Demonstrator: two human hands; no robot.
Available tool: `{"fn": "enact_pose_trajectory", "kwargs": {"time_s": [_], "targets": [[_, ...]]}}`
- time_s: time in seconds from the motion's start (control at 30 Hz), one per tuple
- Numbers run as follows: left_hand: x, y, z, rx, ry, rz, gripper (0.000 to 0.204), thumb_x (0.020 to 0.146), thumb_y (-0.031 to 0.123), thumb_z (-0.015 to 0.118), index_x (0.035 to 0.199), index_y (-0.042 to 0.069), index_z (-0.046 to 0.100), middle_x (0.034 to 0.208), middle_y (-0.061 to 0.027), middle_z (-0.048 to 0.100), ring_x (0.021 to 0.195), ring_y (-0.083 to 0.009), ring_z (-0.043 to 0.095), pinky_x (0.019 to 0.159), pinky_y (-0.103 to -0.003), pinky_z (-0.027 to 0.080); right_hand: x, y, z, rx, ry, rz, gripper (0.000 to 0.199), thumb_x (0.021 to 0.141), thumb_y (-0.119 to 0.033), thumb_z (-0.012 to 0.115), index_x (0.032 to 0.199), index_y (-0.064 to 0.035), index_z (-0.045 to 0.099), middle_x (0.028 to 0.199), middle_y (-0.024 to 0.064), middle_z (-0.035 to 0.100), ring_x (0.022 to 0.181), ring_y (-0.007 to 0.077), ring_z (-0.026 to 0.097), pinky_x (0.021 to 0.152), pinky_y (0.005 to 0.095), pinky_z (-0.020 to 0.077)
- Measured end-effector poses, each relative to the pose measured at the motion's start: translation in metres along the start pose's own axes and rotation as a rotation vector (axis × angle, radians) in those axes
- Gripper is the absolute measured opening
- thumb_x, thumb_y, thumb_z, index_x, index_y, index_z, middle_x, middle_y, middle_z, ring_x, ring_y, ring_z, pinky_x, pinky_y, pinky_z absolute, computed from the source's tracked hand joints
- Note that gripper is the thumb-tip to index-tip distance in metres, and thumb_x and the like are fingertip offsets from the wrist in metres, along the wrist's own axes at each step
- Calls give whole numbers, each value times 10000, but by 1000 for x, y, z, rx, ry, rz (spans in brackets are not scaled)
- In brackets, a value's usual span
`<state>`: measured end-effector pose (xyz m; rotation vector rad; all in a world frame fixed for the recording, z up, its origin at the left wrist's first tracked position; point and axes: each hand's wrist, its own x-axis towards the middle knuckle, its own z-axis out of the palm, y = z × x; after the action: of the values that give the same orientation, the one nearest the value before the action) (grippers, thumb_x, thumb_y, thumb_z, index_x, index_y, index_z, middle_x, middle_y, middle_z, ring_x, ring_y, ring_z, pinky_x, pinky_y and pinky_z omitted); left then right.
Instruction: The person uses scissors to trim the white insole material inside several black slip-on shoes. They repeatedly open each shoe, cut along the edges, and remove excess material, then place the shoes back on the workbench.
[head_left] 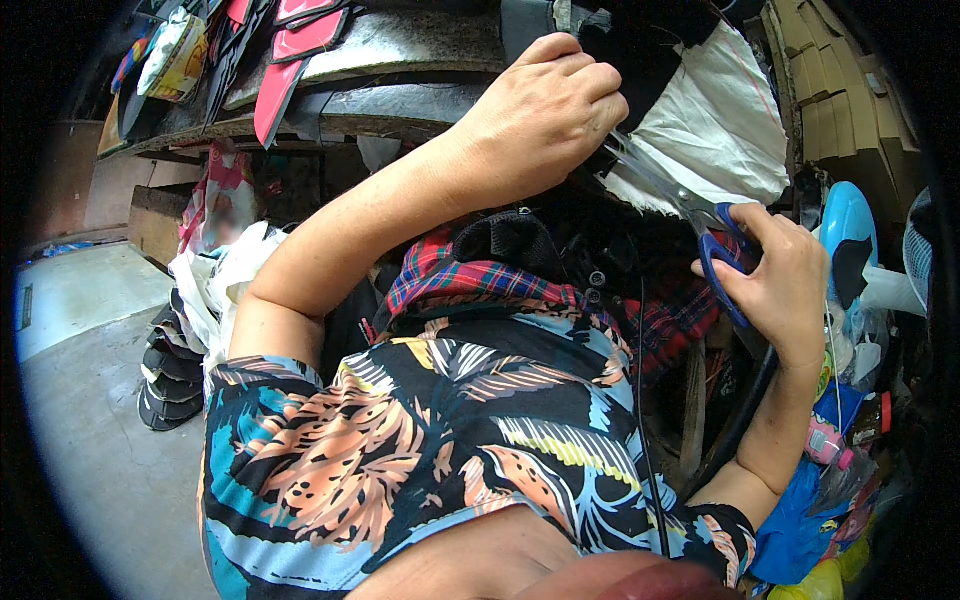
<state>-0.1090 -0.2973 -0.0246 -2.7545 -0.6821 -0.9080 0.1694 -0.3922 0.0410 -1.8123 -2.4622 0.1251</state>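
Note:
My right hand [785, 270] grips a pair of scissors [722, 258] by its blue handles, with finger and thumb in the loops. The steel blades point up and left toward my left hand [550, 115], their tips close below its knuckles. My left hand is closed in a fist over the front of the work table, and its fingers hide what they hold. Just right of it lie black fabric [640, 70] and a white cloth [715, 115] with a ragged lower edge. The blades cross in front of this white cloth.
Red and black cut pieces [285, 95] lie on the work table [410, 55] at the far left. Stacked dark caps [168, 380] sit on the left floor. Cardboard [840, 80], a blue round object [850, 215] and plastic bags [795, 525] crowd the right. Plaid cloth [480, 275] covers my lap.

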Motion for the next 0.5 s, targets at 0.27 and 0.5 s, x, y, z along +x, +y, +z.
{"fn": "enact_pose_trajectory", "kwargs": {"time_s": [0.27, 0.5], "targets": [[-1, 2, 2, 17, -3, 0, 173, 828, 86, 615, 994, 37, 626, 967, -100, 594, 985, -282, 621, 1040, -426, 408, 12, -10, 15, -29, 4, -97, 416, 692, -367, 866, 919, -80, 668, 736, 128, 683, 707, 331, 678, 649, 424, 495], [-2, -10, -26, -384, 370, -190, 130, 866, 112, 709, 938, 31, 637, 991, -132, 627, 934, -291, 633, 877, -404, 495, -11, 7, -7, -27, 14, -31, 376, 673, -334, 872, 889, -93, 680, 734, 136, 686, 683, 337, 668, 622, 440, 483]]}}
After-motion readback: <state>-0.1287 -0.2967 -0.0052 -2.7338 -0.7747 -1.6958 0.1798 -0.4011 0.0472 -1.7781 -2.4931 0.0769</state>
